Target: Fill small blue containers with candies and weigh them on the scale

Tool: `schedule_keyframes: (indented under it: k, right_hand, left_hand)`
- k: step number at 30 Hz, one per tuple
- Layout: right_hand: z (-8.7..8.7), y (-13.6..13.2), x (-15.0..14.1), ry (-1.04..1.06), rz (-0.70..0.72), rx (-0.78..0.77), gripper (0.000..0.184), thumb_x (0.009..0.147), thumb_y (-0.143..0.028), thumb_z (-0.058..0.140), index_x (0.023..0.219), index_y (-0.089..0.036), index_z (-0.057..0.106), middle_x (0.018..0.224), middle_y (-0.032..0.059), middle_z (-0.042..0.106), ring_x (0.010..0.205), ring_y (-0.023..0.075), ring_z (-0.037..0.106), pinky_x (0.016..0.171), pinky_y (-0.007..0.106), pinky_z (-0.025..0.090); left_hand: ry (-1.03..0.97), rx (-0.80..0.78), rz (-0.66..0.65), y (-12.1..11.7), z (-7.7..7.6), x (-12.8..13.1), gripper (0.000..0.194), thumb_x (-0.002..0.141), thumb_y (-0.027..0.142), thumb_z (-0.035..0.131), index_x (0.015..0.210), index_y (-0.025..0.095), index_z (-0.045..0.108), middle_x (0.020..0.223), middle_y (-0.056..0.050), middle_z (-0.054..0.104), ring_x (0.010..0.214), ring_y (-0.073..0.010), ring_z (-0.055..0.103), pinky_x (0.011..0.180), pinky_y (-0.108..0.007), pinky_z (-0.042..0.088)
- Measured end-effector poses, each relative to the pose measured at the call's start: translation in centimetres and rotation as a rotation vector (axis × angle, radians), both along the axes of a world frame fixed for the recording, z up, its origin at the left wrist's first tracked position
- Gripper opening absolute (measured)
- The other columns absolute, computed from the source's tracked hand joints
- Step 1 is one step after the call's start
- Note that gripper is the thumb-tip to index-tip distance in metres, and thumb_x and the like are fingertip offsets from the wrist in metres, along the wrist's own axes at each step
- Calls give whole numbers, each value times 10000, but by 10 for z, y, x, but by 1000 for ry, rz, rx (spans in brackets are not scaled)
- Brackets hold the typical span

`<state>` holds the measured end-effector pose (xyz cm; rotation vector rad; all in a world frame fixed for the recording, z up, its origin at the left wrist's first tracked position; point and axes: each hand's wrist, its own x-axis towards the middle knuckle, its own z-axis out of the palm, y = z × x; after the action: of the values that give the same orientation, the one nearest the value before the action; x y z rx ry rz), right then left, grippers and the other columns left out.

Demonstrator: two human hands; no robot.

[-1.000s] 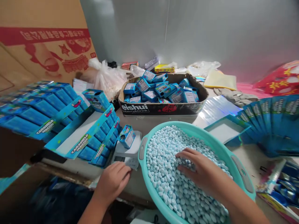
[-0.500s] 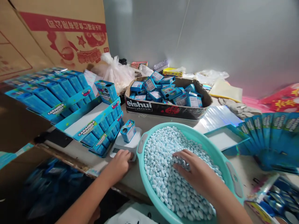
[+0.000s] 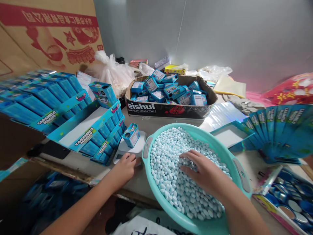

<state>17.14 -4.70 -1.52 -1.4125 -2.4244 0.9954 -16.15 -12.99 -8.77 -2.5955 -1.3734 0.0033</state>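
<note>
My right hand (image 3: 204, 171) is spread in candies (image 3: 166, 166); at nine o'clock, my left hand (image 3: 125, 168) (grip: can't tell) meets the scale (image 3: 137, 148).

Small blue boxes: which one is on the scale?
The lone box just beyond the left hand and left of the teal basin; others lie heaped in the black carton or stand in the display trays.
</note>
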Motion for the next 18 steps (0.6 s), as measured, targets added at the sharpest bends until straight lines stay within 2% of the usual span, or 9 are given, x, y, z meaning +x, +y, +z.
schedule_keyframes:
  k: [3, 6, 9, 12, 14, 15, 18]
  right_hand:
    - [0, 0, -1, 6, -23, -13, 308, 956, -426, 542, 1201, -273, 646, 1228, 79, 643, 1094, 279, 631, 909, 405, 500]
    - [-1, 1, 0, 16, -25, -13, 313, 958, -442, 540, 1196, -271, 651, 1231, 82, 647, 1087, 276, 634, 897, 405, 510]
    - [-4, 3, 1, 26, -19, -10, 317, 957, -451, 539, 1189, -272, 660, 1221, 80, 660, 1052, 270, 650, 889, 411, 518]
    - [-8, 5, 2, 44, -21, 27, 300, 947, -448, 559, 1155, -265, 674, 1202, 83, 677, 1064, 277, 651, 926, 428, 514]
    - [-8, 5, 1, 53, -24, 43, 280, 949, -432, 559, 1138, -260, 672, 1197, 85, 678, 1075, 276, 646, 939, 430, 510]
    - [-8, 5, 1, 57, -25, 50, 270, 951, -424, 555, 1130, -256, 669, 1188, 86, 678, 1068, 273, 646, 933, 425, 511]
    - [-5, 4, -1, 79, -44, 73, 249, 962, -412, 537, 1090, -242, 666, 1136, 84, 675, 1035, 260, 646, 902, 405, 509]
  left_hand:
    - [-111, 42, -72, -12, -2, 1, 119, 855, 113, 707, 941, 194, 721, 1075, -67, 680, 965, -233, 548, 970, -441, 439]
    - [-435, 129, -161, -35, 5, 7, 103, 905, 102, 620, 969, 166, 669, 1003, -69, 676, 953, -212, 578, 998, -429, 473]
    - [-738, 303, -92, -51, 23, 29, 235, 913, 97, 590, 1135, 159, 634, 1027, -94, 641, 986, -215, 592, 959, -435, 527]
    - [-884, 462, 29, -42, 50, 66, 305, 905, 153, 639, 1204, 210, 623, 1014, -86, 616, 995, -223, 591, 935, -437, 551]
    - [-864, 345, 81, -25, 67, 91, 285, 918, 179, 636, 1198, 228, 621, 1061, -86, 642, 1031, -224, 600, 975, -437, 533]
    - [-805, 240, 113, -15, 75, 102, 279, 927, 199, 626, 1204, 229, 624, 1160, -104, 640, 1133, -250, 584, 1035, -474, 504]
    - [-680, 60, 130, 10, 93, 116, 387, 913, 280, 655, 1292, 220, 603, 1483, -156, 469, 1402, -349, 413, 1168, -617, 367]
